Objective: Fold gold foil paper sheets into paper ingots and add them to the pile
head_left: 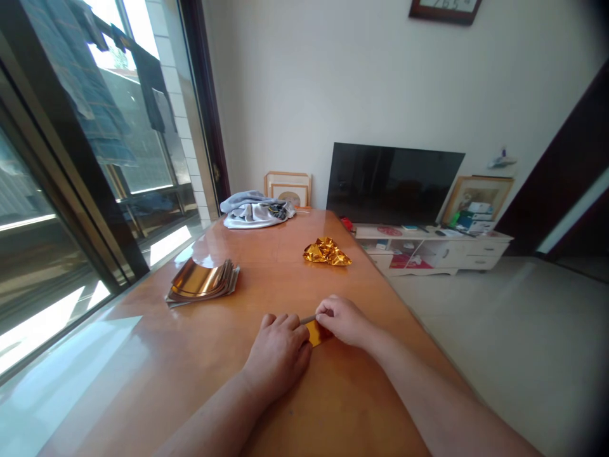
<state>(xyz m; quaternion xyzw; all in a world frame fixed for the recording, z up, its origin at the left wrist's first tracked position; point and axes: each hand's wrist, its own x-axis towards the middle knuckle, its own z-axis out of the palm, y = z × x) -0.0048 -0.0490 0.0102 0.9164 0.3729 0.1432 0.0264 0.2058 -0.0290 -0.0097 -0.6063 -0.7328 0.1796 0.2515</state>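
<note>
Pinching a thin grey stick (308, 320) closed in the right hand (343, 320), its long axis running crosswise with the tip pointing left, the person curls the left hand (277, 355) beside a folded gold foil strip (314, 332) lying between both hands on the wooden table (143, 381).

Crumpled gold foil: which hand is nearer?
Right hand is nearer, on the person's side of the crumpled gold foil and slightly to its right. Left hand lies farther back and farther left. Neither touches it.
</note>
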